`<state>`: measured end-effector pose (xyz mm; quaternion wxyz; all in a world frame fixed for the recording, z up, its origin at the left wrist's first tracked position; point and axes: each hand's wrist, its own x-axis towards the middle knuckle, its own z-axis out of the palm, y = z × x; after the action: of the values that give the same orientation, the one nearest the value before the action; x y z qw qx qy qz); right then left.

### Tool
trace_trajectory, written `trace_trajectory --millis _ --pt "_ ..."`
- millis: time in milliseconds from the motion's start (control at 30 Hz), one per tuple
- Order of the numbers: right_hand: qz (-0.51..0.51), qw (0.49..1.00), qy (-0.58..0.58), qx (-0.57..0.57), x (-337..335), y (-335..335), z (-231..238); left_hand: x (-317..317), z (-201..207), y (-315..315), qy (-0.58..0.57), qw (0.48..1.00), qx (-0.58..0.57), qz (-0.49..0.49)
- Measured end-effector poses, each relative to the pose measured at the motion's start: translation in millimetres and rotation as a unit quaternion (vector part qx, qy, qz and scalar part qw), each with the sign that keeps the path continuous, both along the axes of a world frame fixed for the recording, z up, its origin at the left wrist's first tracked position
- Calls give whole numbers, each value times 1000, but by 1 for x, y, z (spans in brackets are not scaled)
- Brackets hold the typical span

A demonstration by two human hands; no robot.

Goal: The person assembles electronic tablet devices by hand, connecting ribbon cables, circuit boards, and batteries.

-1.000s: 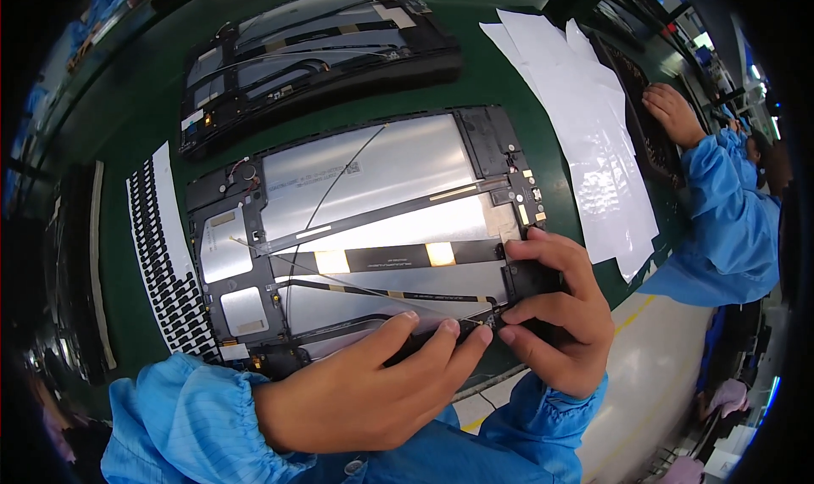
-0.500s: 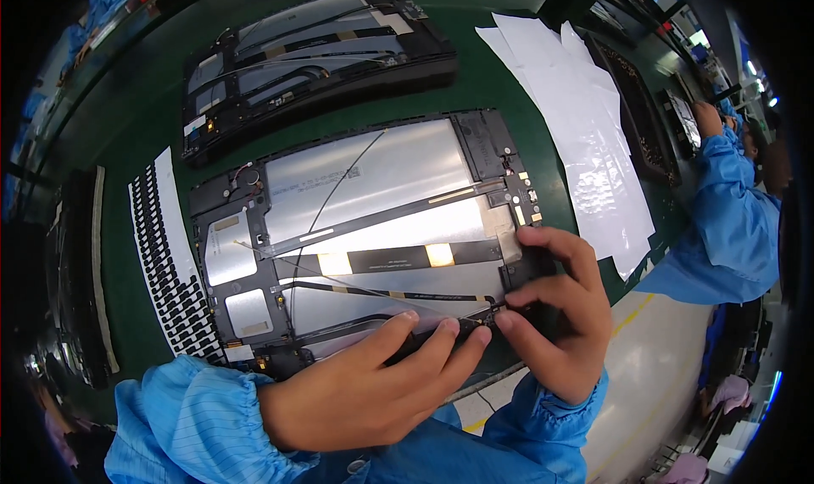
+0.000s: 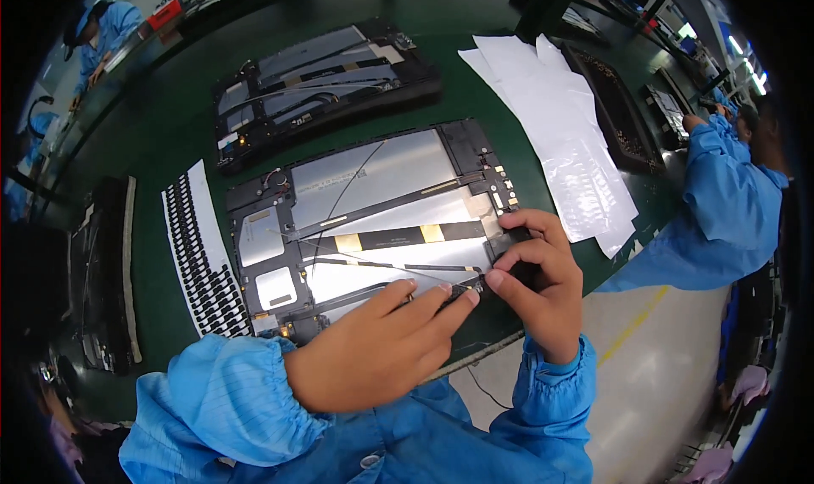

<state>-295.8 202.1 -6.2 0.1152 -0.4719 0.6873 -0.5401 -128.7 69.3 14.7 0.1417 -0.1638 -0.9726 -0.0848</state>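
Note:
An opened tablet [image 3: 398,160] lies in front of me with its silver battery plates, black ribbon cables and thin wires exposed. My left hand [image 3: 373,348] stretches over its near edge, fingers extended and slightly apart, the tips resting by a small part near the right corner. At that same corner, the thumb and a bent finger of my right hand [image 3: 543,293] come together in a pinch. Another finger touches the tablet's right edge farther up. Whatever sits between the pinching fingertips is too small to make out.
Behind lies a second opened tablet [image 3: 331,81]. On the left is a white sheet of black stick-on pieces [image 3: 203,255], beside a dark panel [image 3: 110,272]. White sheets [image 3: 551,136] and a black tray of small parts [image 3: 615,111] are at right. A co-worker's blue sleeve [image 3: 729,195] reaches in there.
The whole view has shifted, so the tablets sit a little differently in it. Both hands stay at the tablet's near right corner, with only slight finger movement.

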Motion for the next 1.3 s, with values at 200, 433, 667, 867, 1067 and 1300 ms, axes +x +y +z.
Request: trace_trajectory --millis 200,433,667,867,1067,1300 --pt "70 992 -87 -57 -3 6 -2 8 -4 -2 28 988 150 13" --pt "64 997 -29 -35 -1 5 -1 9 -2 0 9 1000 15 -8" --pt "22 999 -23 -11 1 3 -2 6 -1 4 -11 1000 -3 16" --pt "25 1000 -13 -13 0 3 -1 6 -1 3 8 999 39 15" --pt "19 999 -47 -10 2 2 0 3 -1 5 -11 999 12 38" --pt "-13 999 -49 -2 4 -2 -1 2 -1 5 -3 999 11 41"
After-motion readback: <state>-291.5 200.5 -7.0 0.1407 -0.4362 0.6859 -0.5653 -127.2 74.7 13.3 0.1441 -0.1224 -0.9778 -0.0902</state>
